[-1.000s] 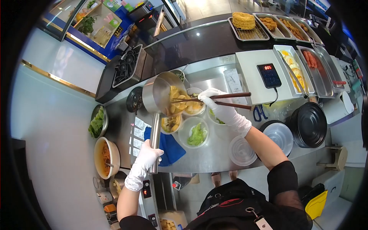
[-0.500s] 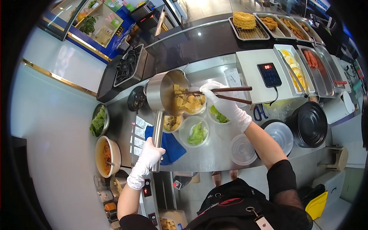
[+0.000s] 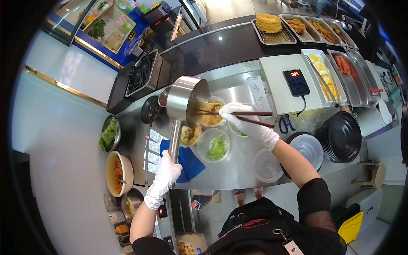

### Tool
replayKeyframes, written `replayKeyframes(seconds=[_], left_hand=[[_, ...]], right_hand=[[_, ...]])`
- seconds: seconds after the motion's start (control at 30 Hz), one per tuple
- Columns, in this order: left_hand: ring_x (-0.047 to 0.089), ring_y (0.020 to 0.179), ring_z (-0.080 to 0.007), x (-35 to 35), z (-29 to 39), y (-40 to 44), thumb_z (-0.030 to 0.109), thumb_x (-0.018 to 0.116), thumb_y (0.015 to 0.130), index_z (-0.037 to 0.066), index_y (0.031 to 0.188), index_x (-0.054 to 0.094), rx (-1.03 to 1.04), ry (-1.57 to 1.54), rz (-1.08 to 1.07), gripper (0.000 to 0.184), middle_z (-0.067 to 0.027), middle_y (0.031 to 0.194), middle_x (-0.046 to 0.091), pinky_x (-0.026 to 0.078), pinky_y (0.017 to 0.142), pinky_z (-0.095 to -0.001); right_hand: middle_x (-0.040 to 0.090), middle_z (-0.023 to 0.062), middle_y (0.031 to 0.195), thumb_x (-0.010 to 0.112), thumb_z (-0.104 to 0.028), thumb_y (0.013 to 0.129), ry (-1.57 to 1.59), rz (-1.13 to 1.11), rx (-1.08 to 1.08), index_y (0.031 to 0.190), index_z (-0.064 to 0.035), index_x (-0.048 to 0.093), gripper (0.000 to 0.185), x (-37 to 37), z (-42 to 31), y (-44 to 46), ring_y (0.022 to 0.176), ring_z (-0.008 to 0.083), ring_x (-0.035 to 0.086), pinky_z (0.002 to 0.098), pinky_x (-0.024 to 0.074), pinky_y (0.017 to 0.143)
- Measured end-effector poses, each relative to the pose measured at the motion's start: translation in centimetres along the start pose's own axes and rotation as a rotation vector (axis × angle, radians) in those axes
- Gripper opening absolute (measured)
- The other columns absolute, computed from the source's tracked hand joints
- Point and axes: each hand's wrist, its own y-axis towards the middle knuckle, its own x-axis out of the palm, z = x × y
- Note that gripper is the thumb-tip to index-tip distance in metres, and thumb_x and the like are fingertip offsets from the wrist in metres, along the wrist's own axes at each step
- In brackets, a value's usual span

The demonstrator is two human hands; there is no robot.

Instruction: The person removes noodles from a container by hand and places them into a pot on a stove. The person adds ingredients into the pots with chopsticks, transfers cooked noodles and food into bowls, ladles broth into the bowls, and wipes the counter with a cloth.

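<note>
My gloved left hand [image 3: 168,169] is wrapped round the handle of a steel saucepan [image 3: 180,101], which is tilted to the right over a round tub of yellowish food [image 3: 212,114]. My gloved right hand [image 3: 238,115] grips long brown chopsticks [image 3: 255,113], their tips at the pan's mouth above that tub. Just below the pan stands a second food tub [image 3: 190,135]. A clear bowl with lettuce [image 3: 217,146] is to its right. Another bowl with greens is partly hidden under my right hand.
A blue cloth [image 3: 189,165] and paper slips [image 3: 153,155] lie left of the lettuce bowl. Clear lids [image 3: 268,165], scissors [image 3: 286,124] and stacked black bowls [image 3: 342,138] are on the right. Behind stand a scale display [image 3: 296,83] and food trays [image 3: 325,78].
The saucepan has shifted slightly right and turned further over, and the food at its mouth has dropped into the tub. My right hand and the chopsticks have moved slightly down.
</note>
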Motion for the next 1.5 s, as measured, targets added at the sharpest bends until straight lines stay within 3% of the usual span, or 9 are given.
replayKeyframes(seconds=[0.63,0.77,0.87,0.97,1.07,1.27,1.4,1.43,1.5], left_hand=[[0.064,0.071,-0.0415,1.4,-1.2,-1.1,0.002,0.059,0.072,-0.003,0.111,0.042,0.187,0.230,0.238,0.043,-0.0248,0.079,0.062,0.051,0.064,-0.0479],[0.064,0.062,-0.0343,5.8,-4.7,-0.5,0.003,0.058,0.073,-0.003,0.105,0.045,0.220,-0.085,0.310,0.035,-0.0203,0.070,0.061,0.052,0.056,-0.0429],[0.054,0.057,-0.0115,4.3,-3.1,-3.2,0.008,0.066,0.077,-0.001,0.099,0.046,-0.093,-0.936,-0.192,0.031,-0.0042,0.069,0.053,0.048,0.049,-0.0290],[0.047,0.053,-0.0092,3.9,-5.8,-8.3,0.008,0.064,0.080,-0.002,0.114,0.048,-0.137,-1.707,-0.413,0.040,-0.0015,0.074,0.052,0.041,0.048,-0.0242],[0.045,0.053,-0.0072,3.7,-9.4,-16.1,0.010,0.066,0.081,0.001,0.115,0.051,-0.174,-1.930,-0.311,0.038,0.0017,0.074,0.051,0.035,0.045,-0.0207],[0.045,0.049,-0.0075,1.9,-15.4,-33.3,0.011,0.071,0.072,-0.002,0.118,0.050,-0.211,-2.047,0.224,0.052,-0.0013,0.075,0.049,0.033,0.042,-0.0205],[0.046,0.046,-0.0089,1.5,-20.0,-44.0,0.008,0.067,0.071,-0.006,0.116,0.050,-0.317,-1.920,0.763,0.051,-0.0045,0.075,0.050,0.036,0.039,-0.0215],[0.045,0.046,-0.0088,1.8,-21.5,-46.4,0.009,0.066,0.073,-0.006,0.116,0.049,-0.384,-1.858,0.919,0.048,-0.0040,0.073,0.049,0.037,0.039,-0.0218],[0.049,0.048,-0.0127,2.8,-25.5,-51.7,0.008,0.064,0.076,-0.005,0.117,0.050,-0.423,-1.826,1.072,0.045,-0.0050,0.070,0.052,0.041,0.043,-0.0243]], right_hand=[[0.065,0.0121,0.090,0.062,-0.009,0.084,-0.118,0.013,-0.057,0.087,-0.0032,0.064,0.007,-1.9,0.9,-3.1,0.084,0.0260,0.062,0.0342,0.0494,0.078],[0.065,0.0126,0.091,0.063,-0.009,0.086,-0.051,0.089,-0.009,0.089,-0.0015,0.064,0.008,-1.9,-1.1,-3.1,0.085,0.0254,0.062,0.0332,0.0491,0.079],[0.064,0.0121,0.089,0.061,-0.009,0.088,-0.151,0.127,0.027,0.091,-0.0006,0.064,0.010,-2.4,-0.6,-3.8,0.086,0.0222,0.062,0.0319,0.0484,0.079],[0.065,0.0046,0.096,0.056,-0.015,0.094,-0.201,0.319,0.123,0.103,-0.0010,0.067,0.020,-3.2,1.2,-4.3,0.088,0.0130,0.059,0.0278,0.0479,0.080],[0.066,0.0072,0.098,0.046,-0.022,0.099,-0.315,0.298,0.051,0.105,0.0015,0.065,0.030,-4.3,0.2,-1.7,0.088,0.0153,0.062,0.0301,0.0470,0.086],[0.058,0.0128,0.110,0.044,-0.024,0.100,0.887,0.071,0.260,0.112,0.0084,0.053,0.036,3.8,-1.7,2.9,0.106,0.0199,0.056,0.0300,0.0458,0.097],[0.058,0.0108,0.106,0.047,-0.021,0.099,0.822,-0.270,0.282,0.112,0.0044,0.055,0.029,18.3,-9.2,1.0,0.101,0.0156,0.056,0.0292,0.0470,0.093],[0.058,0.0111,0.107,0.050,-0.023,0.098,0.471,-0.284,0.078,0.110,0.0033,0.056,0.029,22.3,-10.3,-0.5,0.099,0.0160,0.057,0.0311,0.0484,0.089],[0.058,0.0122,0.108,0.051,-0.023,0.098,0.595,-0.468,0.305,0.108,0.0042,0.055,0.029,29.0,-14.6,-3.6,0.100,0.0192,0.058,0.0341,0.0506,0.087]])
